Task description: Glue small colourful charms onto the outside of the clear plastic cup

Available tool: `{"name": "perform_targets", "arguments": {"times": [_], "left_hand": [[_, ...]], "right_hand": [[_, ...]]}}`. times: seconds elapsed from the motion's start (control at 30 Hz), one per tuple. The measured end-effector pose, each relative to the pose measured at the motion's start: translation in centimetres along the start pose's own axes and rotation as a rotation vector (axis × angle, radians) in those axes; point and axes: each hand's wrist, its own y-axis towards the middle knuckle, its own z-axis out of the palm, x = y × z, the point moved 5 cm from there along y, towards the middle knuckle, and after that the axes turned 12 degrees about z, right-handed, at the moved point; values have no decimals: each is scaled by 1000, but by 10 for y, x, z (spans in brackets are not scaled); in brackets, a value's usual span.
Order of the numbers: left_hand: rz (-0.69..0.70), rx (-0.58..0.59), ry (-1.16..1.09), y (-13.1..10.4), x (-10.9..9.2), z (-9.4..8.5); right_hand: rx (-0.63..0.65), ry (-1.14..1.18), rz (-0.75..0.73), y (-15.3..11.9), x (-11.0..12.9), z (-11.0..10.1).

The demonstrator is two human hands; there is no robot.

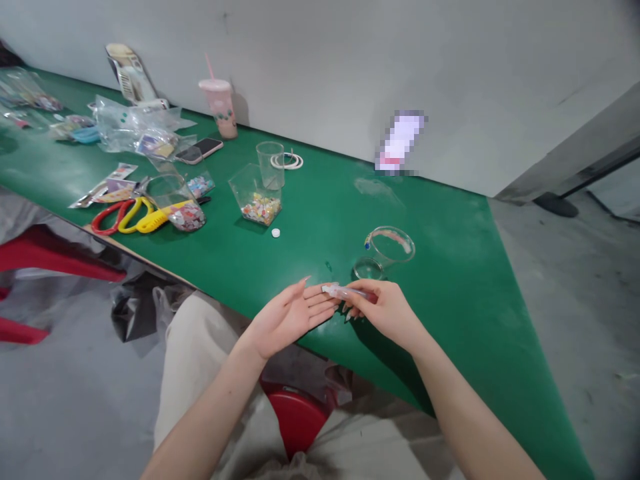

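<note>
My left hand (293, 313) lies palm up over the table's front edge, its fingers stretched out. Pinched in my right hand (380, 307) is a slim clear tube (347, 292) with a pinkish part, its whitish tip over my left fingertips. Whether the tip touches them is too small to tell. Just beyond my right hand stands a clear cup (369, 269), with a pinkish strip (395, 237) along its wide rim and a small blue piece at the rim's left side. A small white cap (275, 233) lies farther left.
On the green table (450, 267) are a clear cup of beads (261, 207), an empty cup (271, 167), a white cable coil (295, 161), scissors (135, 215), a phone (200, 151), plastic bags (130, 127) and a pink drink (220, 110). A lit screen (400, 140) leans on the wall.
</note>
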Motion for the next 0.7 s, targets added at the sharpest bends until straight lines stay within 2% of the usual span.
{"name": "perform_targets", "arguments": {"times": [0.37,0.7], "left_hand": [[1,-14,-9,0,-1,0],[-11,18,-7,-1,-1,-1]], "right_hand": [[-12,-33,-5,-1,2,0],[-139,-201,-50,-12,13,1]]}}
